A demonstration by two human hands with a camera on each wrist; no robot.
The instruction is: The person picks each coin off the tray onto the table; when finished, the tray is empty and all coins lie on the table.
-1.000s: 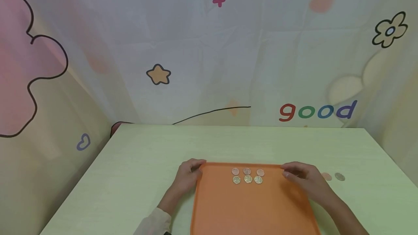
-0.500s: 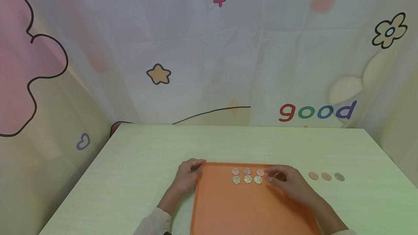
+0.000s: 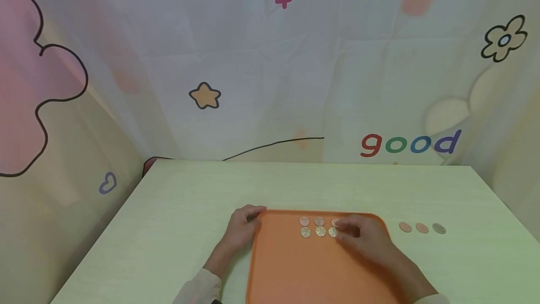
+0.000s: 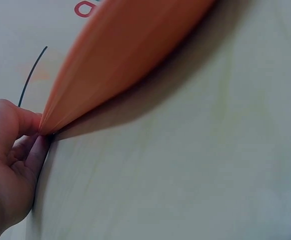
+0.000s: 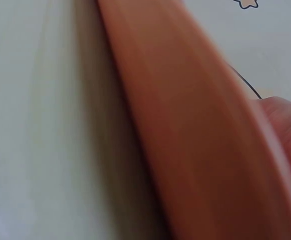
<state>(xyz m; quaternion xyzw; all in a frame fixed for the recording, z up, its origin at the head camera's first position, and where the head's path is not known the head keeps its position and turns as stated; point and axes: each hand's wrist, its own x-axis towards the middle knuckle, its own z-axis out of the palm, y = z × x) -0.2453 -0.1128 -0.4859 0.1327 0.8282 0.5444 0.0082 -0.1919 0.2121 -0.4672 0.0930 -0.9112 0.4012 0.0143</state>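
Observation:
In the head view, my left hand point(image 3: 241, 227) holds the far left corner of the orange tray point(image 3: 295, 271), and the left wrist view shows fingers and thumb at that corner. Two short rows of coins lie on the tray near its far edge: copper-coloured coins point(image 3: 304, 221) behind, gold-coloured coins point(image 3: 320, 231) in front. My right hand point(image 3: 369, 238) is over the tray's right part, at the right end of both rows. Its thumb and forefinger stand apart, partly covering the rightmost copper coin point(image 3: 335, 222) and close by the rightmost gold coin point(image 3: 333, 232). Fingertip contact is unclear.
On the pale table point(image 3: 190, 191), to the right of the tray, two copper-coloured coins point(image 3: 405, 227) and a silver coin point(image 3: 439, 228) lie in a row. Behind the table hangs a printed curtain point(image 3: 253, 60).
My right hand has moved left from the tray's far right corner to the coin rows, uncovering a copper-coloured coin on the table. My left hand stays at its corner.

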